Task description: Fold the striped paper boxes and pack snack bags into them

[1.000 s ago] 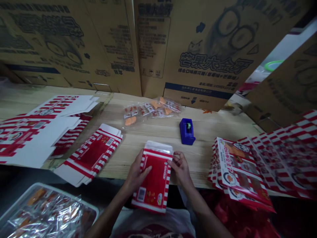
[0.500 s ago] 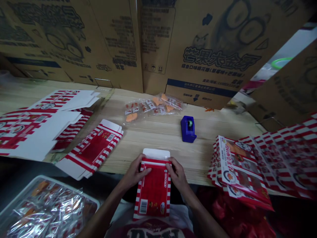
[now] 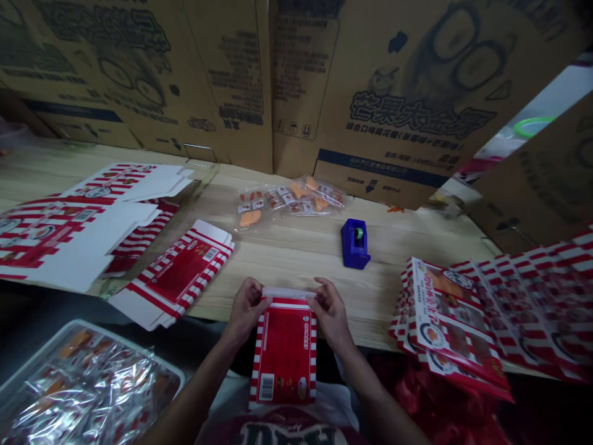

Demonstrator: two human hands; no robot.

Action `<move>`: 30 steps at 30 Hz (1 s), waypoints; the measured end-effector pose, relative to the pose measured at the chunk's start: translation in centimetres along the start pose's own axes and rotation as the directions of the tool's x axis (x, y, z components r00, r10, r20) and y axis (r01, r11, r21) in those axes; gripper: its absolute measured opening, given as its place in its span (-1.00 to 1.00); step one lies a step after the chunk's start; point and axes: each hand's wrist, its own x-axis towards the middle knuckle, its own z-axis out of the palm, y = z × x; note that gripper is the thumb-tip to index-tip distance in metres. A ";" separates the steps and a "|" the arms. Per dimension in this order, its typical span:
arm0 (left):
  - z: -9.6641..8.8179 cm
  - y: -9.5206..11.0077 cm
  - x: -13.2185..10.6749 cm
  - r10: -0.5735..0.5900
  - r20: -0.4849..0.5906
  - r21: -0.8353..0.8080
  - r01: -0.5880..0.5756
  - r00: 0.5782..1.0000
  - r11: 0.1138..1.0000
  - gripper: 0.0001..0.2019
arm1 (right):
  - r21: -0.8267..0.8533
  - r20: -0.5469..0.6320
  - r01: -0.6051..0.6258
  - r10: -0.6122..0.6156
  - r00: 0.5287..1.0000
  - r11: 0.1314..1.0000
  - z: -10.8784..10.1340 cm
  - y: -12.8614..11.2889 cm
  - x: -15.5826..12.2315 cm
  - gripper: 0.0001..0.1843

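Note:
I hold a red-and-white striped carton (image 3: 283,349) upright at the near edge of the wooden table (image 3: 296,259). My left hand (image 3: 244,309) grips its top left corner and my right hand (image 3: 328,312) grips its top right corner. The fingers of both hands press on the white top flap, which is folded down over the opening. The carton's lower end rests against my lap.
Flat unfolded cartons (image 3: 173,275) lie to the left, with more stacked at the far left (image 3: 69,225). A blue tape dispenser (image 3: 354,243) and clear snack packets (image 3: 290,201) sit mid-table. Finished boxes (image 3: 463,321) pile at the right. A tray of wrapped snacks (image 3: 83,389) sits bottom left. Big cardboard boxes (image 3: 393,93) wall the back.
The white top flap, standing up a second ago, is now folded down. Both hands have shifted up to the carton's top corners, and the carton has drawn closer to me.

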 end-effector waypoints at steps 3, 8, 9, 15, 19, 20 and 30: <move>-0.8 0.6 0.1 0.059 0.103 0.129 -0.073 0.993 0.989 -0.67 | -0.159 0.180 0.109 -0.079 0.980 0.981 -0.3 -0.7 0.2 -0.86; -1.8 2.3 0.0 0.156 0.329 0.420 -0.292 0.931 0.859 -0.86 | -0.238 0.296 0.178 -0.103 0.950 0.955 -0.7 -1.6 0.6 -0.79; -1.7 2.6 0.0 0.141 0.332 0.430 -0.282 0.933 0.858 -0.83 | -0.237 0.296 0.162 -0.087 0.951 0.958 -0.7 -1.6 0.8 -0.78; -1.2 3.1 0.8 0.098 0.260 0.432 -0.206 0.961 0.878 -0.87 | -0.355 0.308 0.078 0.038 0.951 0.932 -0.5 -2.7 2.1 -0.95; -1.2 3.8 1.9 0.026 0.239 0.458 -0.137 0.971 0.878 -0.88 | -0.404 0.310 0.083 0.051 0.949 0.911 -0.5 -3.8 3.1 -0.94; -1.3 4.0 2.2 0.006 0.244 0.447 -0.118 0.970 0.887 -0.87 | -0.399 0.316 0.088 0.047 0.948 0.913 -0.5 -4.0 3.3 -0.92; -1.4 4.7 3.1 -0.045 0.338 0.438 -0.116 0.940 0.891 -0.80 | -0.427 0.336 0.095 0.060 0.940 0.899 -0.6 -3.7 3.8 -0.83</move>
